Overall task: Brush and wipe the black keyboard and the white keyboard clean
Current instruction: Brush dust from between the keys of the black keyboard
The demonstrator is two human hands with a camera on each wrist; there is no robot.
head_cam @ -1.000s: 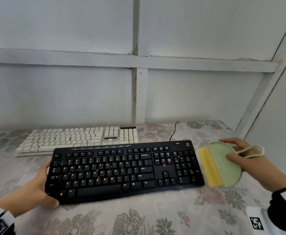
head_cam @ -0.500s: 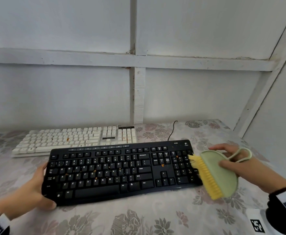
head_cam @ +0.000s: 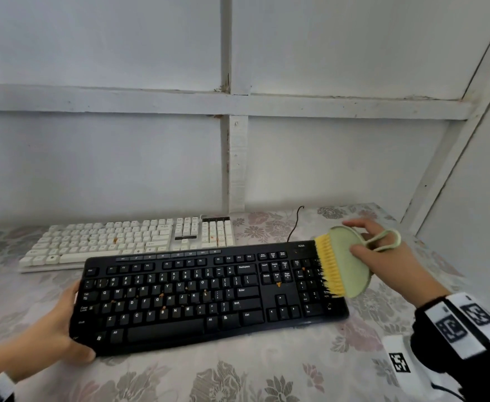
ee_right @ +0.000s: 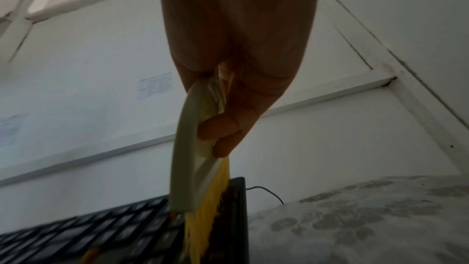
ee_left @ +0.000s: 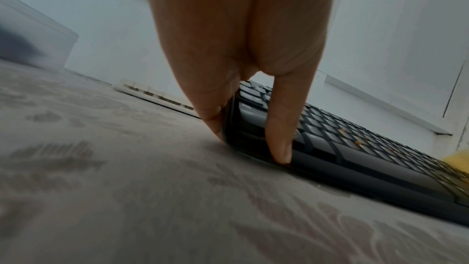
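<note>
A black keyboard (head_cam: 203,297) lies on the flowered tablecloth, dotted with orange crumbs (head_cam: 278,284). My left hand (head_cam: 61,335) grips its left end, thumb on top near the front corner (ee_left: 277,127). My right hand (head_cam: 383,250) holds a pale green brush (head_cam: 346,261) with yellow bristles (head_cam: 329,268); in the right wrist view the brush (ee_right: 187,164) hangs from my fingers. The bristles rest on the number pad at the black keyboard's (ee_right: 127,234) right end. A white keyboard (head_cam: 127,242), also with some crumbs, lies behind the black one against the wall.
The table (head_cam: 267,372) carries a flowered cloth and ends at white walls behind and on the right. A black cable (head_cam: 294,224) runs from the black keyboard toward the wall. A white block with a printed marker (head_cam: 400,362) lies near my right wrist.
My right hand has carried the brush leftward from beside the keyboard onto its right end, bristles now on the number pad. My left hand keeps its hold on the left end.
</note>
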